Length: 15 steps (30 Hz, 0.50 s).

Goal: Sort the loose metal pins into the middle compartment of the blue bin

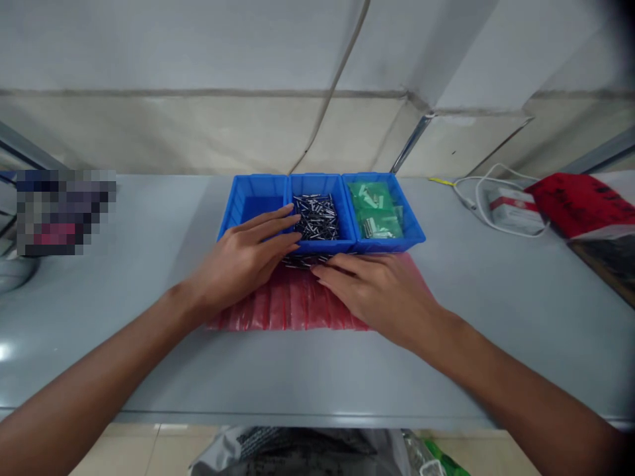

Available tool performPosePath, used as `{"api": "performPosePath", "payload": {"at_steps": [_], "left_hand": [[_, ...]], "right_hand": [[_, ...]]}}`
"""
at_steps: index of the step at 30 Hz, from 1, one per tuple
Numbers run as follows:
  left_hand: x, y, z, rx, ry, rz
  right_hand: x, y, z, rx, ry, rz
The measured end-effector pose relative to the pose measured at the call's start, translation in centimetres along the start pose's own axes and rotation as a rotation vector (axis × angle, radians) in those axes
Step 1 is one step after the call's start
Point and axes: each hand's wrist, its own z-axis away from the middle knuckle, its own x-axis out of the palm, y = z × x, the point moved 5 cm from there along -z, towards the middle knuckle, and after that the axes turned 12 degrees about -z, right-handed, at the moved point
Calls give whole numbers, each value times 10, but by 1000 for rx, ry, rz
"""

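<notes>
My left hand (pixel 245 254) lies palm down with fingers stretched out, over the front of the left blue bin (pixel 258 190) and reaching the middle bin's edge. My right hand (pixel 381 287) is at the front of the bins, fingers extended left, fingertips at a small row of thin metal pieces (pixel 300 262). The middle blue bin (pixel 348 221) holds a heap of small shiny metal pieces (pixel 317 218) that look like screws or rivets. Beneath both hands lies a pink-red plastic sheet (pixel 292 304) with ribbed, pocket-like strips. No held thing shows in either hand.
The right blue bin (pixel 414 233) contains green plastic packets (pixel 374 208). On the grey table (pixel 307 373), a white box with a red band (pixel 516 208), a white cable (pixel 479 188) and a red bag (pixel 585 205) lie to the right. A wall stands behind.
</notes>
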Motion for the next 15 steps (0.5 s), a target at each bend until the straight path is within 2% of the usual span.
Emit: {"api": "performPosePath", "payload": {"at_steps": [5, 11, 15], "left_hand": [[-1, 0, 2, 31, 35, 18], [2, 1, 4, 52, 90, 27], [2, 2, 4, 78, 88, -18]], "right_hand": [[1, 0, -4, 88, 75, -179], [-4, 6, -7, 298, 271, -436], [-5, 1, -5, 284, 355, -421]]}}
